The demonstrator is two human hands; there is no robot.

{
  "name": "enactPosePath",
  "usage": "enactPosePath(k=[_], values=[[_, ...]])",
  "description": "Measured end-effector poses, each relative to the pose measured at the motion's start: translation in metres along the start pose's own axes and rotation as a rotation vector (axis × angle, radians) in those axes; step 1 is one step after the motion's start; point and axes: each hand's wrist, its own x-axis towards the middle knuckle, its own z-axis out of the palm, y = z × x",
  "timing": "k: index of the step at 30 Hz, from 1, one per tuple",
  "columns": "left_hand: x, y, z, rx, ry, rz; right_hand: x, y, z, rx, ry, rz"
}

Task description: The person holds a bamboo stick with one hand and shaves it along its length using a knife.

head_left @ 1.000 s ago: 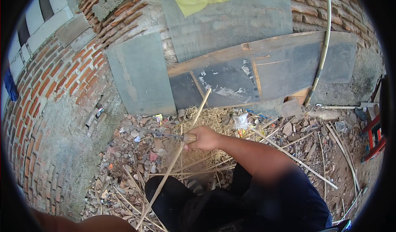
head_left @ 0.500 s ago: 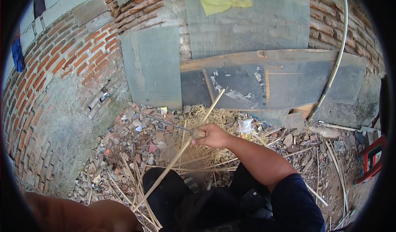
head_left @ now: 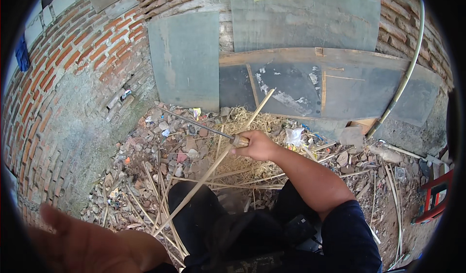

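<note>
My right hand (head_left: 257, 145) is closed round the wooden handle (head_left: 240, 141) of a knife. Its long, thin dark blade (head_left: 194, 122) points to the far left. A pale split bamboo strip (head_left: 194, 188) slants past that hand, from beside my knee up toward the boards. Where strip and handle cross, I cannot tell whether my fingers grip the strip too. At the lower left my left hand (head_left: 90, 246) is raised close to the camera, fingers apart, holding nothing. Under the knife hand lies a heap of straw-coloured shavings (head_left: 242, 120).
Several bamboo strips (head_left: 160, 202) lie left of my legs, and more strips (head_left: 395, 200) at the right. Rubble (head_left: 182, 149) covers the ground. Grey boards (head_left: 357, 95) lean on the far wall beside a pole (head_left: 403, 81). A red frame (head_left: 433, 197) stands at the right edge.
The view has tipped downward, so the wall sits higher in the picture. My left hand has come up and its fingers now show spread. The right hand still holds the knife by the strip.
</note>
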Motion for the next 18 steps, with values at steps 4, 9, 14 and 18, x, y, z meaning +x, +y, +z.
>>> enactPosePath(k=[4,9,14,18], values=[[-0.082,-0.035,-0.035,-0.244,-0.535,-0.372,-0.010,-0.001,-0.007,-0.017,0.047,-0.038],[-0.198,-0.038,-0.110,0.319,-1.061,-0.737,-0.010,-0.010,-0.008,-0.014,-0.004,-0.035],[-0.258,-0.017,-0.180,0.462,-1.120,-0.908,-0.006,-0.011,-0.009,-0.115,0.072,-0.193],[-0.269,-0.024,-0.196,0.422,-1.108,-1.051,-0.002,-0.011,-0.002,-0.242,0.074,-0.260]])
